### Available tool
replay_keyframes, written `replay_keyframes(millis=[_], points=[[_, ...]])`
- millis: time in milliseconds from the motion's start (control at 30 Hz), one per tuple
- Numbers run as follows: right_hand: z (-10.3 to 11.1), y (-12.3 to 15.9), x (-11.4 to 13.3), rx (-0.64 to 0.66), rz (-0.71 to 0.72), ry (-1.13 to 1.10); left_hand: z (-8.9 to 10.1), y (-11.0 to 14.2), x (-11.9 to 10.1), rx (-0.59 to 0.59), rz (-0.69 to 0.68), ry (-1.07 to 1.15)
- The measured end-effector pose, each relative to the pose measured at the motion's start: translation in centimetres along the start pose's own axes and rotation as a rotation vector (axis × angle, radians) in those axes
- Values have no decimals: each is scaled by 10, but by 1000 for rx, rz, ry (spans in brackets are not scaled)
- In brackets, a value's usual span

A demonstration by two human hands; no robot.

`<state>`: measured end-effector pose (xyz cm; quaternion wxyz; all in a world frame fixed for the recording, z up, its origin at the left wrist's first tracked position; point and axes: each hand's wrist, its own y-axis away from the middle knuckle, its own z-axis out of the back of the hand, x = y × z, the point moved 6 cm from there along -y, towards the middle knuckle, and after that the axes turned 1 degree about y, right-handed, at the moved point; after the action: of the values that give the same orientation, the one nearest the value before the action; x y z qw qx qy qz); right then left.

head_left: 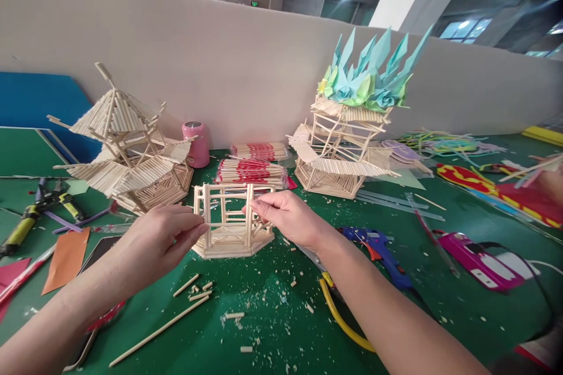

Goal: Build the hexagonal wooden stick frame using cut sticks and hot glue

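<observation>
A small many-sided frame of thin wooden sticks [233, 251] stands on the green table, with upright posts and horizontal rails. At its front left post, my left hand [165, 234] is closed, thumb and forefinger pinching the end of a thin wooden stick [226, 224] that lies across the front opening. My right hand [292, 214] is closed too, its thumb and forefinger gripping the front right post near the top. Cut stick pieces [197, 290] and one longer stick [159, 331] lie in front of the frame.
Behind are two stick pavilions, one [127, 170] at left, one [338, 170] topped with paper [369, 70]. Bundled sticks [253, 173] lie between them. Pliers [26, 222] are at left; a blue glue gun [380, 255] and yellow-handled tool [338, 310] at right. Another person's hand [552, 184] shows far right.
</observation>
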<state>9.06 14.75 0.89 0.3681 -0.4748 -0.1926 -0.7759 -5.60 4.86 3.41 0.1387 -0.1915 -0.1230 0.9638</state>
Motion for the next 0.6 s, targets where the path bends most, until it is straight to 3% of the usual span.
replay_keyframes(millis=[100,600], points=[[0,0,-1,-1,5,-2,-4,0,2,67,35,-49],[-1,1,-2,-10,13,-16,-9,5,3,75,118,-63]])
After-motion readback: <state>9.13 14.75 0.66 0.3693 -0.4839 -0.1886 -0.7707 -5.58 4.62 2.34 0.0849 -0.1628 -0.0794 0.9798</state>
